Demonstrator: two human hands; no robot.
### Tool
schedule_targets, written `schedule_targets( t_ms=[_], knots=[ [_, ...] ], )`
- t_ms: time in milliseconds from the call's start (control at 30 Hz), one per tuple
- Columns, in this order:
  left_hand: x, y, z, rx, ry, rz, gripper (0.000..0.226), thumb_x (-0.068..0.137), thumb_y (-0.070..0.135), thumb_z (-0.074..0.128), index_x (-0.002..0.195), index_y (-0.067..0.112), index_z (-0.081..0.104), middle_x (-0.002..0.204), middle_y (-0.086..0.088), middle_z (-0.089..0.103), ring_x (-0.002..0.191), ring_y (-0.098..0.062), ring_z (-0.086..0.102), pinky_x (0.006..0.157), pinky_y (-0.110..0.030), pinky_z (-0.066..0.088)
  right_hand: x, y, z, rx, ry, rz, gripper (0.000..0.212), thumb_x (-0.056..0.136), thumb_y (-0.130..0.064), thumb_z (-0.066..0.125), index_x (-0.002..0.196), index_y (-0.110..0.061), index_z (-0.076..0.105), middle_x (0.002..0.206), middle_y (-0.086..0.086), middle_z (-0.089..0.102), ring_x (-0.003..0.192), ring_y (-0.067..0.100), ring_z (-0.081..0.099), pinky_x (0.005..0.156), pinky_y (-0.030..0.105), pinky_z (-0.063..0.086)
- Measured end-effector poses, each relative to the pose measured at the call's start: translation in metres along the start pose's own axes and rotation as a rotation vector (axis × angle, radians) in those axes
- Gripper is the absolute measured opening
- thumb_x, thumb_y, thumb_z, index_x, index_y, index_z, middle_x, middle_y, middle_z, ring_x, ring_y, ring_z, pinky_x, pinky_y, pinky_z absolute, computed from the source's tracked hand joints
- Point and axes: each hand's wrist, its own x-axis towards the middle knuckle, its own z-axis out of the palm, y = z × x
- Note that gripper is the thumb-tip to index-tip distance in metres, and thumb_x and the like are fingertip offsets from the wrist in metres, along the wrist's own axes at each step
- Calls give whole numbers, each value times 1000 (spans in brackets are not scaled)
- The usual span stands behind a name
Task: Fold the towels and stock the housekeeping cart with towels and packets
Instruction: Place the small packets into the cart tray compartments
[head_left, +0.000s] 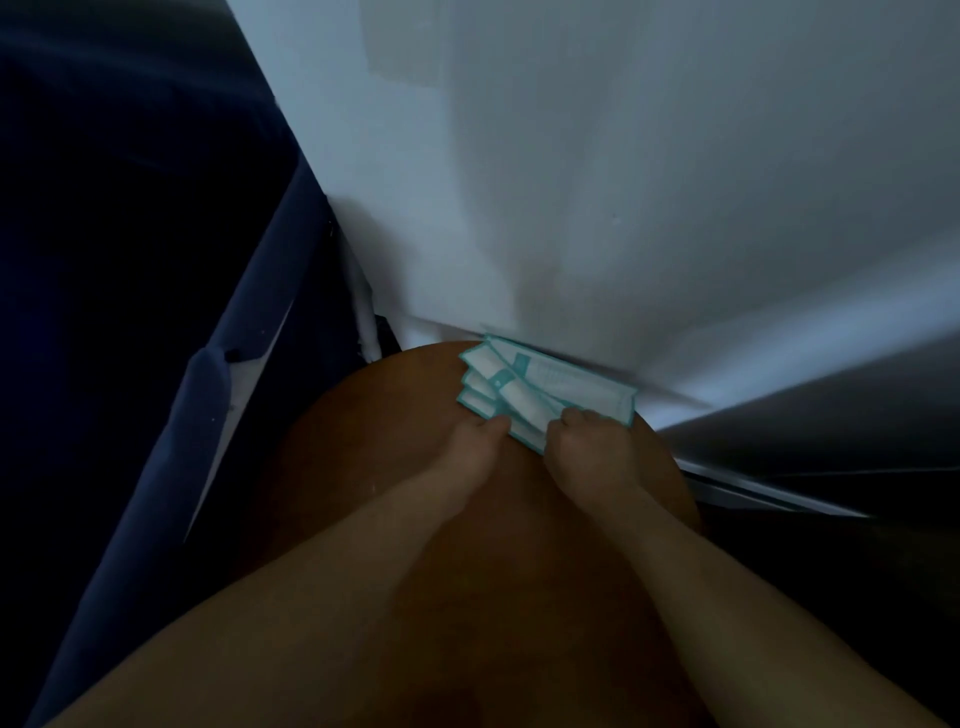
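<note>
- Forearms (363, 571) fill the near field from 6 o'clock, both bare, converging toward the far edge of the table.
- White wall (623, 182) takes up the view from 12 to 2 o'clock; it meets the table's far rim.
- Dark blue fabric (130, 260) hangs along the 9 to 11 o'clock side, possibly a curtain – too dim to tell.
- Round brown table (337, 447) sits at centre, below the wall.
- Left hand (470, 447) lies just at 7 o'clock of the packets, fingertips drawn together and pinching their near-left edge, as far as the blur allows.
- Right hand (592, 447) is at 5 o'clock of the stack, fingers curled down onto its near-right edge and grasping it.
- Packets (561, 382) – white with teal borders, several fanned and overlapping – lie on the table's far edge at 12 o'clock, touching the wall.
- Step in hand, by my reading: gathering the loose packets into one bundle. Neither towels nor the housekeeping cart are in view.
- Next move likely calls for squaring the fan between both hands so nothing slips, then a firm two-handed lift clear of the wall before carrying the packets to the cart.
</note>
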Motion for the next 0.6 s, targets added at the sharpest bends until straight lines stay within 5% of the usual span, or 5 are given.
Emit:
schedule_targets(
  t_ms=[233,333,467,600],
  knots=[
    [2,-13,-8,-268,6,-210,17,100,14,49,114,9,56,106,-14,63,83,-21,62,65,-32,51,-24,-37,8,105,193,-202,30,45,-11,86,52,-13,57,55,7,54,46,26,53,42,29,38],
    [3,-21,-14,-309,34,-194,11,100,8,46,102,13,56,100,-11,64,81,-20,62,68,-33,52,-27,-37,15,214,241,-232,19,63,-20,81,60,-12,64,62,8,59,56,26,58,49,33,43],
    [4,-27,-26,-279,76,-166,18,99,8,46,89,20,55,91,-6,63,81,-20,62,70,-34,52,-15,-16,17,284,138,33,21,86,-24,66,99,-9,71,94,13,66,87,34,61,72,42,50],
    [1,-32,-36,-254,117,-123,17,99,12,47,94,24,58,96,-8,66,86,-23,63,71,-33,53,8,13,30,180,-131,253,40,100,-33,45,133,-11,51,130,12,54,115,29,50,91,40,42]
  ],
)
